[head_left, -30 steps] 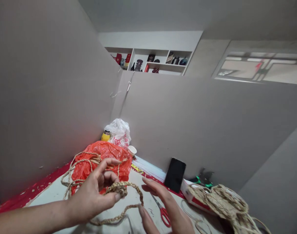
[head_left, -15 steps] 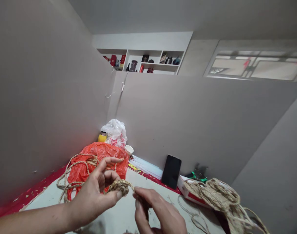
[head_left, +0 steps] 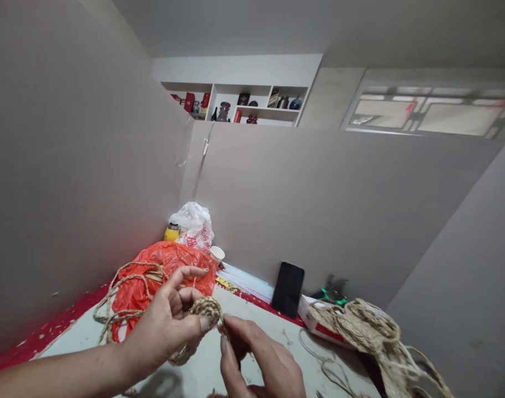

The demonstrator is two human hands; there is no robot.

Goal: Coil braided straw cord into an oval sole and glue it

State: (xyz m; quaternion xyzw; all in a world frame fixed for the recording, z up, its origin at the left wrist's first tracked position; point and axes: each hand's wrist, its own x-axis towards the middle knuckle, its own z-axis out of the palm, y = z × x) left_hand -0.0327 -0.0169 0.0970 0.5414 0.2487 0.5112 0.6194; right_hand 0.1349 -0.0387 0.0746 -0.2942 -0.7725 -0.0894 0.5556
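**Braided coil gripped by both our hands above the bench**

We have a small coil of braided rope (head_left: 206,307) in the air over the near part of the bench (head_left: 252,309). It is straw-coloured, its plaits packed side by side into a rounded, knobbly bundle, and a thick braided length hangs from it beneath our left thumb.

Our left hand (head_left: 165,326) grasps the coil, the thumb pressed flat on its near face. The index finger points out above, clear of the bundle, and the other fingers curl behind. The bare forearm slants in from the left.

Our right hand (head_left: 263,359) comes up from below, thumb and index fingertip pinched together on the braid at the coil's right side; its other fingers are mostly hidden.

Towards the bench's far left corner, more braided rope (head_left: 105,318) loops over a red plastic bag (head_left: 169,255). Near the far edge on the right, a tangled rope bundle (head_left: 371,326) spills from a box (head_left: 325,327).
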